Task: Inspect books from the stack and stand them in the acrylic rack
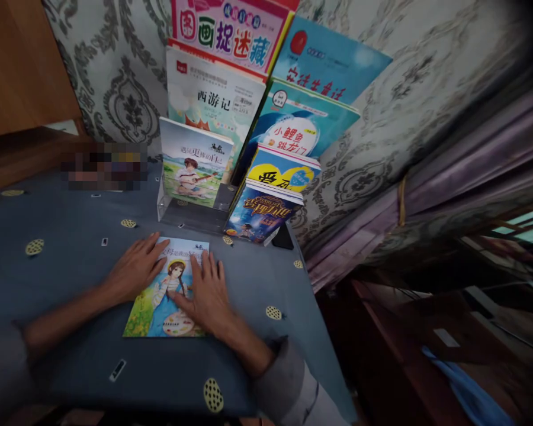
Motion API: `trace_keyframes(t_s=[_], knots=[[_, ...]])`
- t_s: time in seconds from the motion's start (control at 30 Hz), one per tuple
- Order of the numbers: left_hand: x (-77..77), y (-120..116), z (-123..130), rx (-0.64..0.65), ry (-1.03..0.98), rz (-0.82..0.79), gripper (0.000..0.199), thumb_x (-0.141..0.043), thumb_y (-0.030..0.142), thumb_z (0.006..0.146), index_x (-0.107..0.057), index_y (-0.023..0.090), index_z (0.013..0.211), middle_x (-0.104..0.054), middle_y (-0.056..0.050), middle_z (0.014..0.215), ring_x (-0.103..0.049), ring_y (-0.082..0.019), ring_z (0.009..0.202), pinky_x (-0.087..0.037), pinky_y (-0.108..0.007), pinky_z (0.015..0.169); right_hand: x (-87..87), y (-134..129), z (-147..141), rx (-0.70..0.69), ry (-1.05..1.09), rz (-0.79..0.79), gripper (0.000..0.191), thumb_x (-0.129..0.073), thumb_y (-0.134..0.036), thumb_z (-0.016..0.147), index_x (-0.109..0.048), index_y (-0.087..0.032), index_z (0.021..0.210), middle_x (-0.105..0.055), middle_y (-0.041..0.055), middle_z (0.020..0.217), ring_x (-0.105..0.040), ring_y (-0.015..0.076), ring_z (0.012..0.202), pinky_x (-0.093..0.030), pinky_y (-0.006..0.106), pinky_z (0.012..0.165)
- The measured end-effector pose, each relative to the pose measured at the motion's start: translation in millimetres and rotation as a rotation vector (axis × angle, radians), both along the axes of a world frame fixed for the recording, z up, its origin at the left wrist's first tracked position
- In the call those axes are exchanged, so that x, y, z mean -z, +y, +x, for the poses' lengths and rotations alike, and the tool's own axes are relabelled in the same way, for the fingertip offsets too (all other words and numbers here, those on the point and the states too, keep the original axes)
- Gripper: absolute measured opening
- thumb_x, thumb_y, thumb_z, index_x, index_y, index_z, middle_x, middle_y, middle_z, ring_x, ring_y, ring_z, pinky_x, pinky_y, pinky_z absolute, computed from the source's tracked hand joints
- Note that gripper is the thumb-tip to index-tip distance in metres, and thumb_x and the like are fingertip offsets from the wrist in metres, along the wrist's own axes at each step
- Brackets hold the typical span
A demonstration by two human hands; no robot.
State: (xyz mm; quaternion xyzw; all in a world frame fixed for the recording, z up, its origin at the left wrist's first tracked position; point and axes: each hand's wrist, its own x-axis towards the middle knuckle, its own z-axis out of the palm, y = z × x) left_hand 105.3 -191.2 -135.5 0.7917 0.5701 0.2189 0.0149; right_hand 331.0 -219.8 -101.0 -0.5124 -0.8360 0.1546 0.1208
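Observation:
A thin book (162, 305) with a cartoon girl on its cover lies flat on the blue patterned tablecloth (62, 260). My left hand (133, 269) rests flat at the book's upper left edge, fingers spread. My right hand (206, 290) lies palm down on the right half of the cover, fingers apart. Neither hand grips anything. Just behind the book stands a clear tiered book rack (195, 213) holding several upright children's books, the front one (195, 163) showing a figure with a guitar.
The rack leans against a grey damask wall (115, 77). A wooden panel (22, 65) stands at the far left. The table's right edge drops off near purple curtains (448, 177) and dark wooden furniture (404, 343). A blurred patch sits on the table at the back left.

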Motion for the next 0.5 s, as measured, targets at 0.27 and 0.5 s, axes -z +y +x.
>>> trace_keyframes(t_s=[0.27,0.5], knots=[[-15.0,4.4,7.2,-0.066,-0.73,-0.255,0.066,-0.052,0.058,0.093,-0.047,0.018,0.146,-0.056,-0.018,0.149,-0.051,-0.036,0.14,-0.043,-0.055,0.115,19.2,-4.9,0.2,-0.022,0.204,-0.006,0.093,-0.074,-0.055,0.085,-0.038,-0.01,0.158,-0.024,0.026,0.167,-0.012,0.0514,0.155,-0.019,0.073,0.121],[-42.5,4.1,22.9,-0.346,-1.475,-0.589,0.041,-0.075,0.033,0.081,-0.064,0.017,0.117,-0.076,-0.014,0.115,-0.071,-0.031,0.113,-0.06,-0.039,0.091,32.0,-3.8,1.4,-0.012,0.322,-0.003,0.089,-0.069,-0.056,0.089,-0.034,-0.016,0.16,-0.023,0.0216,0.169,-0.009,0.0511,0.155,-0.015,0.077,0.12]])
